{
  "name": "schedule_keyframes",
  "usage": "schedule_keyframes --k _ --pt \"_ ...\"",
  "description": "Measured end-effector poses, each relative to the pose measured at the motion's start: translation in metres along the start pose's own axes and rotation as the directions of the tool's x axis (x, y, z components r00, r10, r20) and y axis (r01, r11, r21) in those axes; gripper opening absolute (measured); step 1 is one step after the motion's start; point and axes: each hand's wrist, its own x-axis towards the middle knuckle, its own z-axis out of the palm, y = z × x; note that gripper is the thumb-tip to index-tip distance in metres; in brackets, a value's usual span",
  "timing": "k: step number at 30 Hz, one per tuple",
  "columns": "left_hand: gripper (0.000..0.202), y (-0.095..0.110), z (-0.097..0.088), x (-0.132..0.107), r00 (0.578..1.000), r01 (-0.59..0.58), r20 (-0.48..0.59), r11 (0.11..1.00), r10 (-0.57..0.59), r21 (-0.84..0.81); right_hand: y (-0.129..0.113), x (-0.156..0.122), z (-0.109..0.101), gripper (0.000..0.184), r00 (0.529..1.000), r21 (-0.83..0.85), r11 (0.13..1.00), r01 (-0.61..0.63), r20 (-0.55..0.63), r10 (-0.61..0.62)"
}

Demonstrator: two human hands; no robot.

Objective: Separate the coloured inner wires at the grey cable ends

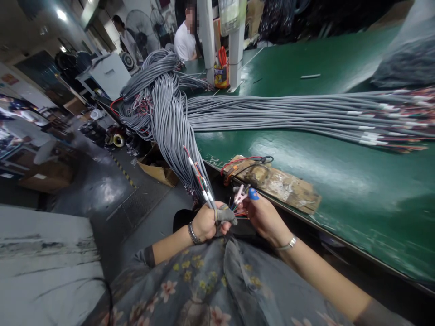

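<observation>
My left hand (207,222), with grey covers on some fingers, is closed round the end of a few grey cables (210,201). Thin coloured wires (240,215) fan out from the cable end towards my right hand (263,216). That hand has a blue thumb cover and is closed in a pinch beside the wires. A small pale pink piece with two prongs (240,194) sticks up from its fingers; its kind cannot be made out. Other cable ends with white sleeves (205,194) and bared coloured wires rise just beyond my left hand.
A thick grey cable bundle (170,104) hangs over the green table's (340,172) left end. More cables (272,111) lie across the table. A worn wooden board (282,185) with red and black leads sits at the near edge. Two people (185,40) are in the background.
</observation>
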Motion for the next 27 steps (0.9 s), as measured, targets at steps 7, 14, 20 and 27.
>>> schedule_keyframes --k 7,14,20,27 --pt "0.036 -0.003 -0.004 0.005 1.0 0.008 0.014 1.0 -0.008 -0.005 0.001 0.002 0.0 0.046 0.998 0.003 0.999 0.053 -0.026 -0.052" --pt "0.031 -0.002 -0.007 0.004 0.998 0.035 0.049 0.999 -0.037 0.026 0.01 0.009 -0.004 0.048 0.998 0.008 0.998 0.055 -0.01 -0.055" --pt "0.033 -0.003 -0.008 0.005 0.998 0.03 0.055 0.999 -0.033 0.042 0.005 0.011 0.005 0.054 1.0 0.049 0.999 -0.008 -0.019 0.009" --pt "0.029 -0.002 -0.011 0.005 0.997 0.041 0.069 0.999 -0.042 0.02 0.012 0.008 -0.004 0.05 0.993 -0.058 0.991 0.12 0.007 -0.12"
